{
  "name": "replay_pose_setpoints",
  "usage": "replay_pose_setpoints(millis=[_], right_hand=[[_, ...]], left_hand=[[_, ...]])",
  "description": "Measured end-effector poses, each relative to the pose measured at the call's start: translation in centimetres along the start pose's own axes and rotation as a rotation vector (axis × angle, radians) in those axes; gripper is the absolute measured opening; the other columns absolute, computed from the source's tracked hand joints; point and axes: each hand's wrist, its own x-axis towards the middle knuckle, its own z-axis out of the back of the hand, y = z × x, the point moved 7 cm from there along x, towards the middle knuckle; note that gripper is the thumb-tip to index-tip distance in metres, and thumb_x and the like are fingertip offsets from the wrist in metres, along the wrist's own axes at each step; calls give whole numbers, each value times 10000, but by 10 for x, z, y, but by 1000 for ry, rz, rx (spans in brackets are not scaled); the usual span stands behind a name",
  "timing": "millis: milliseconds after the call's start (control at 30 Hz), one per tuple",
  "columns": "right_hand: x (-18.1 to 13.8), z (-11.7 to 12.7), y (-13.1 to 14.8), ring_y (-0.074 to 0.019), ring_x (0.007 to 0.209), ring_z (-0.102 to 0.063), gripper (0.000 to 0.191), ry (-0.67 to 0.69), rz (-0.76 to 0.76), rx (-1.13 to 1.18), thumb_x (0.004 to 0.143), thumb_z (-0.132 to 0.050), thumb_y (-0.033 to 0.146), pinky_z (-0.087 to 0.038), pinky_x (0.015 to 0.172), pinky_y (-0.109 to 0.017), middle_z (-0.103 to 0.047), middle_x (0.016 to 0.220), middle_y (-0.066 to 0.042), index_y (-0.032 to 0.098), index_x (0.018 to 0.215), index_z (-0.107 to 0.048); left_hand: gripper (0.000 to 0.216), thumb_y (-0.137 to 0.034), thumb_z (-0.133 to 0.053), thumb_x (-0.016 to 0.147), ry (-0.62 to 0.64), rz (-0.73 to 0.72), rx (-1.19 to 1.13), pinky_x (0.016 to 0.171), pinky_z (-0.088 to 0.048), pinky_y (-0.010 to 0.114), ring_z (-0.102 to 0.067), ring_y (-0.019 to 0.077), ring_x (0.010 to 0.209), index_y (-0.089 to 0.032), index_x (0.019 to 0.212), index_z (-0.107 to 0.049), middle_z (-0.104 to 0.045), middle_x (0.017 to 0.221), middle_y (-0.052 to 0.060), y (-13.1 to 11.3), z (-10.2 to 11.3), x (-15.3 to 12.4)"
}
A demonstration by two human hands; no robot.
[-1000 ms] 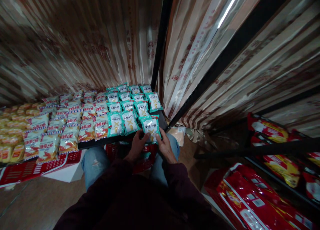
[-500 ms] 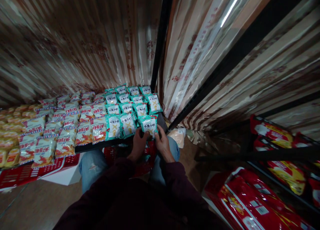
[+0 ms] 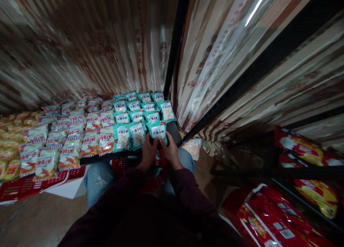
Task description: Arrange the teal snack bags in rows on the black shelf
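Observation:
Between my two hands is a teal-and-white snack bag (image 3: 158, 131), held upright over the front edge of the black shelf (image 3: 174, 132). My left hand (image 3: 149, 152) grips its lower left side and my right hand (image 3: 170, 151) its lower right, thumbs near each other at the bottom. Just left of it, matching snack bags (image 3: 138, 135) stand in the front row. Behind are several more rows of the same teal bags (image 3: 134, 105). The fingertips behind the held bag are hidden.
White-and-red snack bags (image 3: 68, 152) and yellow packs (image 3: 13, 166) fill the shelf leftward. A red basket (image 3: 29, 189) sits below. Black posts (image 3: 215, 112) rise at the right, before draped sheeting (image 3: 212, 53). Large red packages (image 3: 271, 216) lie at lower right.
The held bag has shifted slightly left and up, deeper over the shelf. My right hand has moved left, closer to my left hand. The camera view has swung a little.

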Motion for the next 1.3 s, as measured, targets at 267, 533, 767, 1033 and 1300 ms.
replay_pose_setpoints(millis=[267, 533, 767, 1033, 1300], right_hand=[[5, -3, -7, -271, 1170, -549, 517, 10, -17, -43, 869, -530, 439, -413, 1024, -448, -596, 1285, -117, 185, 1319, -516], [7, -7, -6, -264, 1153, -549, 523, 24, 4, -95, 884, -496, 476, -422, 1008, -434, -600, 1272, -122, 179, 1314, -513], [10, -11, -8, -265, 1157, -539, 495, -17, 48, -159, 904, -448, 463, -423, 1002, -444, -594, 1252, -150, 147, 1275, -535], [9, -13, -4, -262, 1173, -518, 469, -60, 105, -236, 914, -416, 451, -413, 1012, -464, -587, 1245, -151, 156, 1255, -547], [13, -8, -2, -261, 1206, -499, 519, -86, 140, -293, 924, -385, 480, -396, 1039, -471, -570, 1281, -162, 134, 1287, -517]], left_hand=[[540, -286, -471, 871, 7, -82, 168, 1087, -366, 445, -470, 286, 1295, -97, 1371, -396, -505, 1376, 198, -3, -4, -8], [615, -145, -461, 831, -66, -305, 194, 1159, -287, 452, -300, 272, 1413, -98, 1428, -319, -351, 1496, 195, 2, -8, -20], [606, -74, -414, 848, -33, -506, 288, 1151, -296, 505, -207, 291, 1443, -151, 1442, -320, -192, 1566, 176, 0, -13, -29], [610, -30, -395, 854, -11, -771, 557, 1136, -287, 568, -28, 340, 1456, -90, 1450, -280, -69, 1580, 213, -2, -18, -37], [659, -80, -407, 876, -53, -882, 778, 1126, -252, 598, -38, 328, 1460, -109, 1495, -182, -212, 1554, 202, 7, -13, -37]])
